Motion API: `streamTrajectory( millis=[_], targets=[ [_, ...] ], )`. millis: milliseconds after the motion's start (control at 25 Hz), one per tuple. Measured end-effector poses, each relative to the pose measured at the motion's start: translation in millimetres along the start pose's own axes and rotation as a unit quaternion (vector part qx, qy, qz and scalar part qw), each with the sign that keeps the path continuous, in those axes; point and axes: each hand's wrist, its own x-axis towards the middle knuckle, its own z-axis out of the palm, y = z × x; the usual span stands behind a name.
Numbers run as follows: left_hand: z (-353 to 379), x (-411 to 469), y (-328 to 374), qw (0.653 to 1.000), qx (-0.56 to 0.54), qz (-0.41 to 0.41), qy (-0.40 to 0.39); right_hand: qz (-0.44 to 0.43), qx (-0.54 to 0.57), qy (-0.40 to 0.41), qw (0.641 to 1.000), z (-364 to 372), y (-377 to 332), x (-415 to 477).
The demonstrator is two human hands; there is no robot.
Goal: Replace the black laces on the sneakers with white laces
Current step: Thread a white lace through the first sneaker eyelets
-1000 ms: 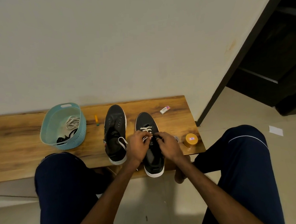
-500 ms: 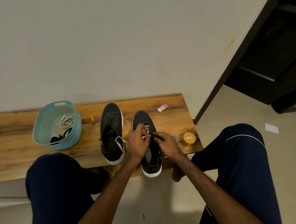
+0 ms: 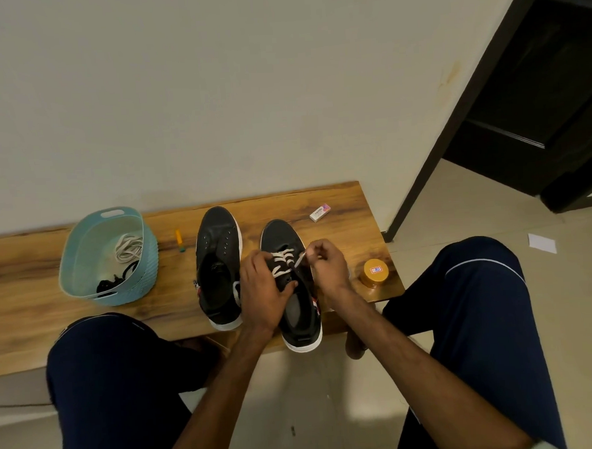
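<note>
Currently left hand [image 3: 262, 288] clamps right sneaker [image 3: 292, 283], frame centre; right hand [image 3: 326, 265] pinches white lace [image 3: 298, 260] end, pulling taut. Risk: pinch slips, lace backs out of eyelet. Farther left: unlaced sneaker [image 3: 218, 266], basket [image 3: 149, 263] upper left.

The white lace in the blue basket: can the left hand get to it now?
Probably yes, once freed. The left hand is busy on the right sneaker; the white lace lies uncovered in the open basket, with only the other sneaker between.
</note>
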Motion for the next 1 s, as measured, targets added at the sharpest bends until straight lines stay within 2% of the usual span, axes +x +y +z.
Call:
streamTrajectory(
  millis=[80, 160, 200, 240, 280, 360, 400, 520, 600, 680, 760, 840, 920, 960, 1000],
  targets=[
    [0, -2, -1, 0.999, -0.006, -0.045, 0.002, -0.006, 0.163, 0.006, 0.987, -8, -32, -9],
    [1, -3, -1, 0.999, 0.018, -0.037, 0.007, -0.045, 0.316, -0.005, 0.948, -32, -69, -15],
    [2, -4, 0, 0.999, 0.029, -0.025, 0.007, -0.068, 0.364, -0.022, 0.928, -47, -83, -16],
    [2, -5, 1, 0.999, 0.028, -0.022, 0.004, -0.087, 0.366, -0.037, 0.926, -60, -91, -18],
    [1, -7, 2, 0.999, 0.009, -0.037, -0.002, -0.105, 0.302, -0.043, 0.946, -69, -92, -17],
    [-1, -8, -1, 0.992, -0.076, -0.101, -0.022, -0.124, 0.033, -0.037, 0.991, -70, -73, -13],
    [-1, -9, -3, 0.984, -0.116, -0.128, -0.035, -0.127, -0.099, -0.040, 0.986, -63, -57, -10],
    [-3, -14, -8, 0.970, -0.173, -0.153, -0.069, -0.148, -0.349, -0.121, 0.917, -32, -13, -7],
    [-6, -17, -7, 0.968, -0.181, -0.152, -0.081, -0.163, -0.432, -0.107, 0.881, -19, 2, -9],
    [-8, -19, -9, 0.970, -0.176, -0.150, -0.079, -0.167, -0.444, -0.076, 0.877, -16, 3, -9],
    [-7, -19, -11, 0.971, -0.166, -0.153, -0.076, -0.168, -0.400, -0.076, 0.898, -20, -8, -10],
    [-5, -18, -12, 0.973, -0.151, -0.158, -0.075, -0.185, -0.276, -0.080, 0.940, -30, -33, -13],
    [-4, -17, -10, 0.975, -0.136, -0.158, -0.076, -0.200, -0.166, -0.090, 0.961, -42, -57, -18],
    [-4, -17, -10, 0.977, -0.128, -0.154, -0.076, -0.203, -0.162, -0.092, 0.961, -45, -61, -18],
    [-4, -17, -10, 0.979, -0.119, -0.149, -0.076, -0.202, -0.204, -0.084, 0.954, -46, -60, -15]
  ],
)
